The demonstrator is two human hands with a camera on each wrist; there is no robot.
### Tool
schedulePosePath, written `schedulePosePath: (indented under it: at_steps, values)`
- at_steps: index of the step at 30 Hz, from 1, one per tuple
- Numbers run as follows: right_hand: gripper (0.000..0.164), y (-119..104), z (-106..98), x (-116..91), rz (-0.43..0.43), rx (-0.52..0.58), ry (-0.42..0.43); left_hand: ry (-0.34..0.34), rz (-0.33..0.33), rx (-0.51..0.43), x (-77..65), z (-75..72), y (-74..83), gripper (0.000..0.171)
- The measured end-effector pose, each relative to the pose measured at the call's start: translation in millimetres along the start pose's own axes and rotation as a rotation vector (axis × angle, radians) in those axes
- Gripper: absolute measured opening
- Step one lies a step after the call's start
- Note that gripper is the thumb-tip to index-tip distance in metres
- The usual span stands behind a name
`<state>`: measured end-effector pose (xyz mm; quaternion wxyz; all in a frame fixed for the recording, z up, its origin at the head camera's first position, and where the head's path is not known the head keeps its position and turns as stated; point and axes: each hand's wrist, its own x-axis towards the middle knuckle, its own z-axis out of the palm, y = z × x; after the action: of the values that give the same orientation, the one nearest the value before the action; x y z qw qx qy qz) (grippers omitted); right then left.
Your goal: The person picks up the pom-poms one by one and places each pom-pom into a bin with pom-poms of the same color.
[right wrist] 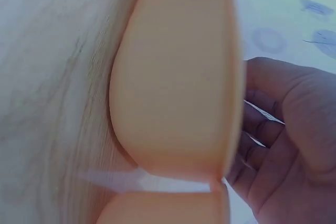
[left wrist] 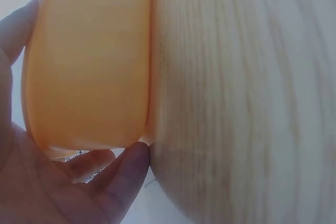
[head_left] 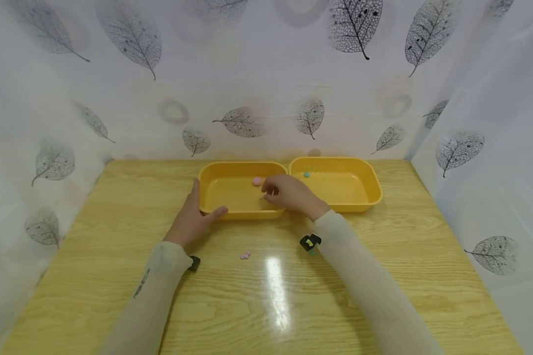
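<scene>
My left hand point(head_left: 188, 219) grips the left end of a yellow tray point(head_left: 231, 215), thumb near the front rim and fingers around the end wall. Over the same tray's right end, my right hand point(head_left: 288, 193) reaches in with bent fingers, its fingertips low inside. Whether they pinch something small cannot be made out; the tray wall hides them in the right wrist view. A pink rounded piece point(head_left: 257, 181) lies in this tray, just left of the right fingertips. Inside a second yellow tray point(head_left: 355, 205), at its left, sits a small teal piece point(head_left: 307, 175).
Several small pink pieces point(head_left: 246, 255) lie on the wooden table point(head_left: 231, 305) in front of the left tray. A teal bit point(head_left: 313, 253) shows beside the right wrist camera point(head_left: 310, 242). The trays stand side by side before a leaf-patterned curtain point(head_left: 257, 74).
</scene>
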<state>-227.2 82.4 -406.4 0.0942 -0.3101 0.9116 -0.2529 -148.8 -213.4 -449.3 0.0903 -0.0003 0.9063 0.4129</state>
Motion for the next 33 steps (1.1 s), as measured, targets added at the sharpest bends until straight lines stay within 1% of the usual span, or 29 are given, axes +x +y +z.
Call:
schedulePosePath:
  at_steps: [4, 7, 11, 15, 19, 24, 30, 33]
  values:
    - [0.021, -4, -3, -20, -0.019, 0.074, 0.046, -0.002, -0.002, 0.004, -2.2, -0.8, -1.6, 0.118]
    - [0.021, -8, -2, -31, -0.030, 0.116, 0.093, 0.002, -0.004, 0.015, -2.8, -2.2, -3.9, 0.118]
    - [0.019, -15, 2, -40, -0.047, 0.115, 0.138, 0.010, -0.001, 0.026, -1.5, -4.2, -4.8, 0.118]
    - [0.019, -19, 8, -50, -0.048, 0.090, 0.142, 0.007, 0.001, 0.030, -0.6, -5.5, -4.2, 0.120]
    - [0.018, -20, 13, -56, -0.043, 0.041, 0.137, -0.003, 0.000, 0.032, -1.1, -5.1, -3.6, 0.120]
    - [0.017, -24, 12, -62, -0.049, -0.011, 0.143, 0.000, 0.002, 0.036, -0.9, -2.6, -3.5, 0.120]
    - [0.016, -32, 7, -69, -0.096, -0.064, 0.152, -0.003, -0.001, 0.011, 0.3, 0.8, -1.1, 0.118]
    - [0.016, -36, 6, -71, -0.124, -0.072, 0.147, -0.008, -0.002, 0.005, 0.0, 0.9, -0.5, 0.118]
